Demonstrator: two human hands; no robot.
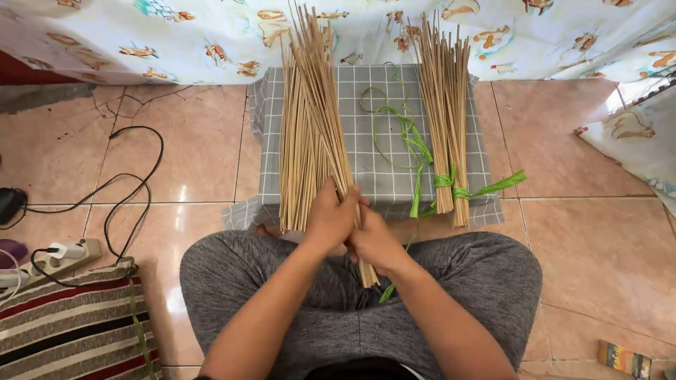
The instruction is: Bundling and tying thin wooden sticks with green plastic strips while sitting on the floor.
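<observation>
I sit cross-legged on a tiled floor. My left hand [329,215] and my right hand [372,238] both clasp a thin bunch of pale wooden sticks [325,105] near its lower end. That bunch slants up over a larger loose heap of sticks [296,162] lying on a grey checked cloth [373,169]. To the right rests a bundle of sticks [445,105] tied near its lower end with green ribbon [451,184]. Loose green ribbon strands [405,137] curl on the cloth between the heaps, and one strand trails down under my right hand.
A printed fabric [211,35] hangs along the back and the right. At the left lie a black cable [134,190], a power strip [49,257] and a striped cushion [70,331]. A small colourful box [623,357] is at the bottom right.
</observation>
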